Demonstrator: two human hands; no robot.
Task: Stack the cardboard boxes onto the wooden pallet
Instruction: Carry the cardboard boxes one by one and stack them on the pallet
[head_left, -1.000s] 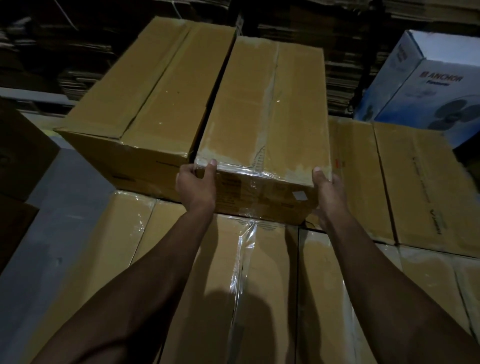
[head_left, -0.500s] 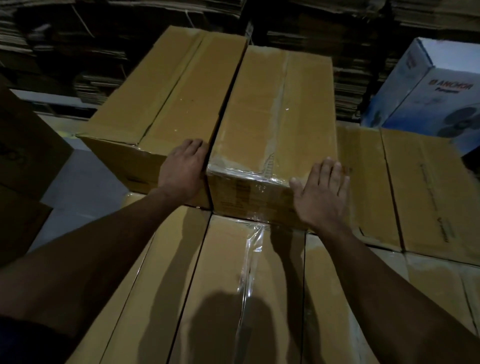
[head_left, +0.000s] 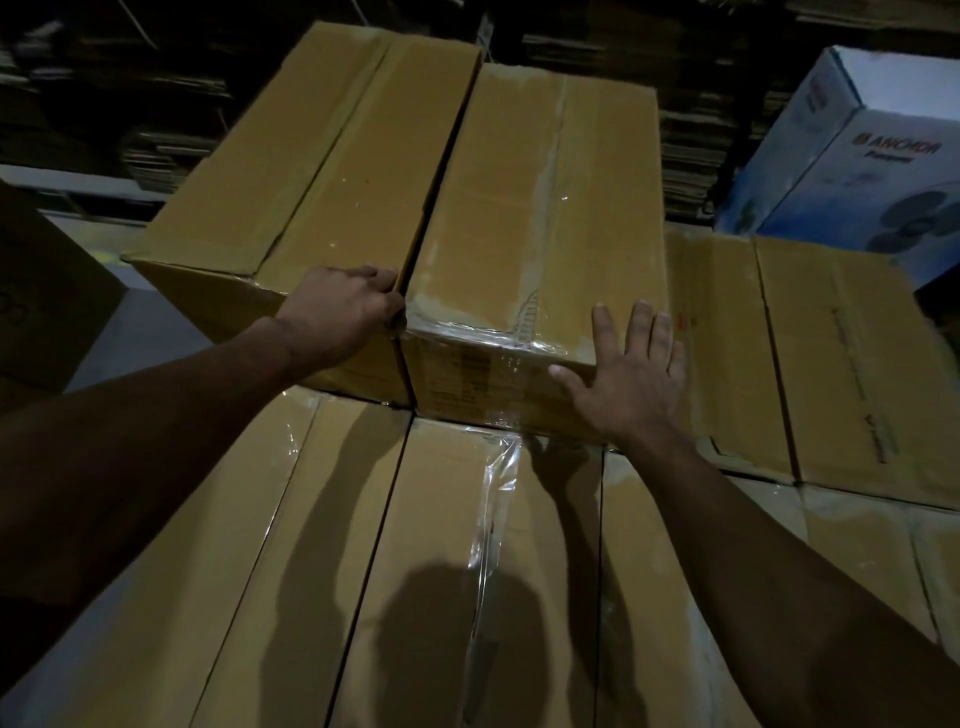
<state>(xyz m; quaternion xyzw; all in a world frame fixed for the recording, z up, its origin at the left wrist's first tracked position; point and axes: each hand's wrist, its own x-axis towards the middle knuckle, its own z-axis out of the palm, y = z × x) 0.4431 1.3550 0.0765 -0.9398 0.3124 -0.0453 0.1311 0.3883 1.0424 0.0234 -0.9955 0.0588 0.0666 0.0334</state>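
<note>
Squaring-up looked to be the step in hand: the taped box sat on the upper layer, flush against its neighbour box, both resting on a lower row of boxes (the wooden pallet itself was hidden beneath the stack). The left hand lay on the near corner of the neighbour, fingers curled at the seam between the two boxes, though whether it pinched an edge could not be told. The right hand was flat and spread, fingers straight, palm pressing the taped box's near right corner. Next, probably, both hands would need to come away for another box. A white and blue carton at the far right read "ANCHOR"; the smaller print elsewhere was too dim to read.
</note>
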